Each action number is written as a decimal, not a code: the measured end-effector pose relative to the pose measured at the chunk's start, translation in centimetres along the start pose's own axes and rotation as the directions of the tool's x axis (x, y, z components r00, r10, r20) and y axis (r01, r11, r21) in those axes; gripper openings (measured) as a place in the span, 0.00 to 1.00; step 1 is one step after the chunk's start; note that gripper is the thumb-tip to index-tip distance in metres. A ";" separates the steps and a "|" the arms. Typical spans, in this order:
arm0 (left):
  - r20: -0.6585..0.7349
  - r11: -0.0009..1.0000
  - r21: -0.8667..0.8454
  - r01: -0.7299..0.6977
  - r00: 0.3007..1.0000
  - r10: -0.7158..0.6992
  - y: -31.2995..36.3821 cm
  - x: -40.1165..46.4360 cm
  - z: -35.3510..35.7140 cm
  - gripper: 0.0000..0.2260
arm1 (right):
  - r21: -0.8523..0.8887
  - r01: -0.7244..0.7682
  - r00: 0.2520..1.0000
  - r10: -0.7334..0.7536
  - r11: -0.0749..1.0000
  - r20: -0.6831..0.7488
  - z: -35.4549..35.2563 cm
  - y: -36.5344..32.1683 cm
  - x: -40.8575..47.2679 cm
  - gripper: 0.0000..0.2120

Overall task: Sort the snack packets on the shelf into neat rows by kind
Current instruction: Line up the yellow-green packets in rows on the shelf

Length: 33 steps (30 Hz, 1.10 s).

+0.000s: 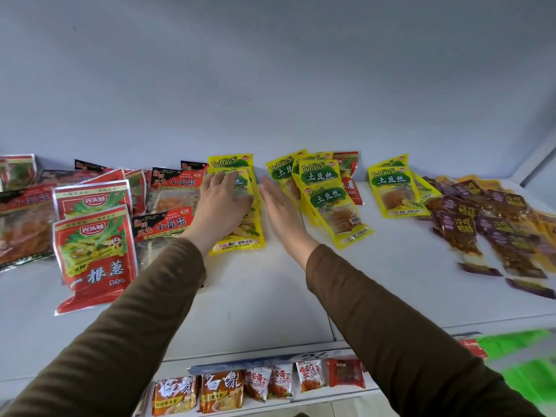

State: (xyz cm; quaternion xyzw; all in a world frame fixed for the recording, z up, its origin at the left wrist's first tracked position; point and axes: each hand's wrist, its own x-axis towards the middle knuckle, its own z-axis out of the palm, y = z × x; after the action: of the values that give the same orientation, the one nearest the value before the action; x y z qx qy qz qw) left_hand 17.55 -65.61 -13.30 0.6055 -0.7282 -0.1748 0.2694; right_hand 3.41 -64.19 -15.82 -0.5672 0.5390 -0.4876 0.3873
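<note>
1. The left hand [224, 203] is lying flat, fingers straight and spread, pressing on a stack of yellow plastic snack packets [240, 227] printed "TuDouSi" in a green patch, on the white shelf [270, 296]
2. The right hand [281, 210] is standing on edge just beside that stack, fingers straight and pressed together, holding nothing
3. More yellow "TuDouSi" packets [328, 197] are overlapping loosely right of the right hand; another yellow pair [394, 188] is sitting further right, apart from them
4. Red foil packets with a cartoon child and green stalks [96, 254] are leaning at the left, and black-and-red packets with white writing [168, 206] are lying between them and the left hand
5. Dark purple narrow packets [481, 227] are sprawling at the right, mixed with orange ones; their writing is too blurred to read
6. A red packet behind the yellow ones [349, 176] is mostly hidden
7. Orange and white packets on the lower shelf [255, 383] are being cut off by the brown sleeves [391, 326]
</note>
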 end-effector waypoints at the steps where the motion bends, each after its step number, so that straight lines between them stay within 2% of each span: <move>1: -0.016 1.000 -0.002 -0.018 1.000 0.018 0.5 0.0 0.1 0.29 | -0.030 0.036 0.999 -0.037 0.999 -0.040 -0.8 -0.1 -0.2 0.20; 4: -0.041 0.996 -0.023 -0.086 0.996 0.085 2.4 0.1 0.7 0.29 | -0.225 0.136 0.978 -0.167 0.965 -0.125 -3.9 0.1 -0.6 0.19; 7: -0.020 0.987 -0.098 -0.127 0.992 0.125 4.4 0.0 1.8 0.30 | -0.339 0.136 0.955 -0.214 0.931 -0.205 -7.6 0.7 -0.8 0.18; 12: 0.028 0.976 -0.166 -0.137 0.989 0.144 7.8 0.5 4.5 0.30 | -0.376 0.025 0.938 -0.152 0.926 -0.312 -13.7 2.0 -0.6 0.21; 16: 0.085 0.981 -0.149 -0.124 0.987 0.138 9.8 1.2 7.0 0.33 | -0.374 -0.048 0.945 -0.079 0.926 -0.317 -17.6 3.5 0.1 0.22; 24: 0.081 0.996 -0.087 -0.013 0.997 0.020 13.1 3.2 12.4 0.39 | -0.314 -0.115 0.978 0.051 0.942 -0.203 -22.7 6.3 3.0 0.24; 28: 0.052 0.989 -0.032 0.144 0.989 -0.142 13.4 4.4 14.4 0.45 | -0.268 -0.138 0.989 0.116 0.953 -0.096 -23.7 7.2 4.8 0.26; 33: -0.022 0.941 -0.130 0.313 0.948 -0.318 12.8 5.6 15.8 0.52 | -0.176 -0.201 0.979 0.193 0.964 -0.061 -23.8 7.8 7.0 0.21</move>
State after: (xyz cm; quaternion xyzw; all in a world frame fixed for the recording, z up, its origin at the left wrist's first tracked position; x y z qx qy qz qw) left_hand -2.72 -69.58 -17.42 0.6998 -0.6037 -0.2479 0.2905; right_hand -21.94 -69.97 -17.07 -0.5329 0.6431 -0.4078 0.3690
